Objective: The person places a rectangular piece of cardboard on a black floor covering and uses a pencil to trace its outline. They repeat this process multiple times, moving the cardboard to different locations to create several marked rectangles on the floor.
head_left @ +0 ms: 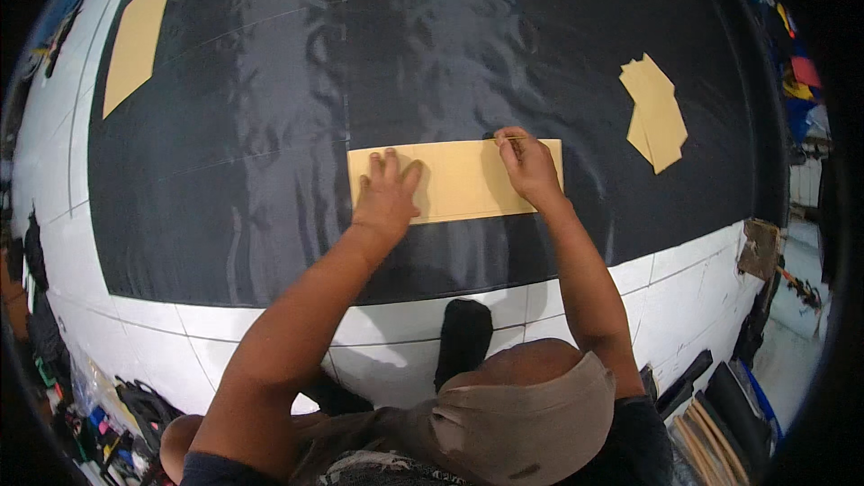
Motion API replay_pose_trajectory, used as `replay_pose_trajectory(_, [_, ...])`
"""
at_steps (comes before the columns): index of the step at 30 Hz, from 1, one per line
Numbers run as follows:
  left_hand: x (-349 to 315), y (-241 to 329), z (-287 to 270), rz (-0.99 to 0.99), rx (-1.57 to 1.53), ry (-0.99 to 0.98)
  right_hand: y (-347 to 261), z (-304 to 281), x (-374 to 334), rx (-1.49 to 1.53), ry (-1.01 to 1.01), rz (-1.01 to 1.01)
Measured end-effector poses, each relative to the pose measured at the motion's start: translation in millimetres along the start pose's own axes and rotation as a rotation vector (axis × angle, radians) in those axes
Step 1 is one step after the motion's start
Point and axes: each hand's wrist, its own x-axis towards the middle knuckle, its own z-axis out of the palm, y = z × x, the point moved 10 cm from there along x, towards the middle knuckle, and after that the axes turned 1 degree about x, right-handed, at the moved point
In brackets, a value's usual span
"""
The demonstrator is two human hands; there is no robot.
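Observation:
A long rectangular pattern piece of yellow card (454, 182) lies flat on a wide sheet of black, slightly shiny material (270, 243). My left hand (387, 193) presses on the card's left part with its fingers spread. Over the right part, my right hand (529, 165) has its fingers pinched at the card's far edge. A thin pen-like tool seems to be between them, but its kind is too small to make out. Faint pale lines run across the material to the left of the card.
Another yellow card piece (139, 45) lies at the far left of the sheet. Several smaller yellow card pieces (655, 117) overlap in a pile at the right. White floor tiles (153, 319) border the sheet, and my dark-covered foot (464, 333) rests near its front edge. Assorted items crowd both sides.

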Motion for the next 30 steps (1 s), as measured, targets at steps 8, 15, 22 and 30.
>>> replay_pose_trajectory(8, [11.3,13.5,-10.4,-0.001,0.173,-0.112,79.7,-79.6,-13.5,0.075,0.265,0.201])
replay_pose_trajectory(15, [24.9,52.0,-9.9,0.410,0.478,0.214,98.4,-81.7,-10.2,0.180,0.317,0.272])
replay_pose_trajectory(22, [29.2,89.3,-14.7,0.330,0.440,-0.021,114.7,-86.3,-18.3,0.203,0.393,0.278])
replay_pose_trajectory(30, [34.4,94.2,-2.9,0.273,0.541,-0.106,110.0,-84.4,-19.9,0.095,0.461,0.194])
